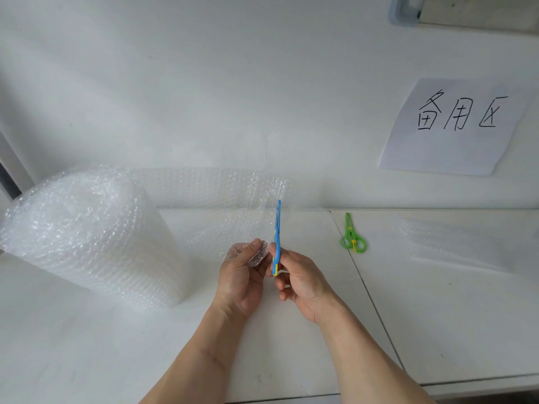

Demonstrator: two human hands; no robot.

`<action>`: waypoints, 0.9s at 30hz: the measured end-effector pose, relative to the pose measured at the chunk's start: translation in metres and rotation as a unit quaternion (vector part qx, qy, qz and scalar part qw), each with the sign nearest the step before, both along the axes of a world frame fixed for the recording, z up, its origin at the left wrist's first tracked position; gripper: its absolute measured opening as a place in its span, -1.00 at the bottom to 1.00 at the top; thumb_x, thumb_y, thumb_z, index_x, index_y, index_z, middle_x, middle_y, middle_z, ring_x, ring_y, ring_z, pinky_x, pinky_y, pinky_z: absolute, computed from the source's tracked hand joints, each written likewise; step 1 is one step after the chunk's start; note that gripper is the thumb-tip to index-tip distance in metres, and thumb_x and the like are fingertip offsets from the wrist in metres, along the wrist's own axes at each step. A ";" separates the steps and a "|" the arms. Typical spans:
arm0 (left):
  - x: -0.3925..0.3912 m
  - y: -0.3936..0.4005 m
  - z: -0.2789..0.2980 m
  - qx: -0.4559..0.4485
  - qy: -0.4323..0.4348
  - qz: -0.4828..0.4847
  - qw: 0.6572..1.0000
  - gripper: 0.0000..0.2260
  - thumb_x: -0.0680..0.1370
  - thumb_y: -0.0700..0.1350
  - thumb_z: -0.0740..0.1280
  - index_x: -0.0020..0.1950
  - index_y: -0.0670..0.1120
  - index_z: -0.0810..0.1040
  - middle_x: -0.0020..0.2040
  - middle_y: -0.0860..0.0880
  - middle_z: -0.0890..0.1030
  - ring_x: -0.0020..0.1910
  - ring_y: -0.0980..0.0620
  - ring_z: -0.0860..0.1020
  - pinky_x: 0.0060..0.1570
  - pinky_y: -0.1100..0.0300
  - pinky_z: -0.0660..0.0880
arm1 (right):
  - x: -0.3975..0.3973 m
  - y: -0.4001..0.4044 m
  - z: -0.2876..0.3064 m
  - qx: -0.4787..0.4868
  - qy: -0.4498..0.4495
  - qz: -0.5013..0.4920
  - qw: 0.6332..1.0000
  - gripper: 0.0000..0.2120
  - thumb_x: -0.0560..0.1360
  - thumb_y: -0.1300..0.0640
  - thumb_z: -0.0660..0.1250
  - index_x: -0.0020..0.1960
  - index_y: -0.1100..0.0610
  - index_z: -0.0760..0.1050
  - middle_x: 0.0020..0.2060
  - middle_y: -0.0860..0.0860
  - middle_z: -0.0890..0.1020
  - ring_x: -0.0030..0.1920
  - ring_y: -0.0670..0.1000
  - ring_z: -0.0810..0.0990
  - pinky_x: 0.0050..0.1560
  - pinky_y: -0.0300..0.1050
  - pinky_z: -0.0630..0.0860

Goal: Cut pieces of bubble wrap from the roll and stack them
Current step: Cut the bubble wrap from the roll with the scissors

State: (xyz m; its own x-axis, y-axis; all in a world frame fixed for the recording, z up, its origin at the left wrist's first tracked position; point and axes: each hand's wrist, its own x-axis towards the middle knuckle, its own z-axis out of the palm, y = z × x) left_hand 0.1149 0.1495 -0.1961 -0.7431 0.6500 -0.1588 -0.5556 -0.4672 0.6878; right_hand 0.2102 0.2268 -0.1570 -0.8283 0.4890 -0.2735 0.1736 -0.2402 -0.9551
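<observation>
The roll (pixel 87 234) of bubble wrap stands upright on the left of the table (pixel 262 345), and a loose sheet (pixel 221 196) runs from it to the right along the wall, then curves forward toward the person. The left hand (pixel 242 275) pinches the near lower edge of that sheet between thumb and fingers, closed on the wrap and holding it up off the table. Just beside it, the right hand (pixel 297 281) is closed around the handles of the blue scissors (pixel 277 237), whose blades point up and away, edge-on to the camera and set against the sheet; whether the blades are parted or closed cannot be told from this angle. The step in hand looks like the cut itself, started at the lower edge and running upward across the sheet. The next move calls for keeping the wrap taut with the left hand while the blades work up to the top edge in a straight line, since the film is limp and will fold or snag if slack. To the right, past the seam between tabletops, green scissors (pixel 352 236) lie unused, and farther right a faint flat stack (pixel 455 243) of cut pieces seems to lie below a paper sign (pixel 455 126) on the wall.
</observation>
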 end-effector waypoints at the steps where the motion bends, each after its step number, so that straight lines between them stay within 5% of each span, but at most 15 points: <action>1: 0.001 0.000 0.001 0.003 -0.002 0.002 1.000 -0.78 0.46 -0.19 0.41 -0.23 -0.14 0.37 -0.23 -0.23 0.50 -0.33 -0.15 0.50 -0.26 -0.02 0.41 | -0.001 0.001 0.000 0.002 0.000 0.002 1.000 -0.71 0.45 -0.13 0.40 -0.19 0.10 0.52 -0.35 0.01 0.59 -0.46 -0.05 0.37 -0.48 -0.19 0.30; 12: 0.005 -0.002 0.008 0.012 -0.015 0.010 1.000 -0.79 0.48 -0.20 0.38 -0.26 -0.12 0.36 -0.24 -0.20 0.53 -0.41 -0.10 0.45 -0.30 0.04 0.45 | -0.003 0.006 0.002 -0.004 0.003 0.021 1.000 -0.74 0.46 -0.10 0.40 -0.21 0.08 0.54 -0.35 0.03 0.59 -0.48 -0.05 0.36 -0.50 -0.20 0.30; 27: 0.008 -0.002 0.014 0.021 -0.053 0.031 0.998 -0.78 0.51 -0.27 0.34 -0.28 -0.11 0.38 -0.27 -0.17 0.56 -0.30 -0.08 0.59 -0.05 0.00 0.50 | -0.007 0.018 0.010 0.028 -0.028 0.020 0.999 -0.76 0.43 -0.14 0.42 -0.21 0.03 0.65 -0.36 0.02 0.59 -0.48 -0.04 0.33 -0.46 -0.20 0.27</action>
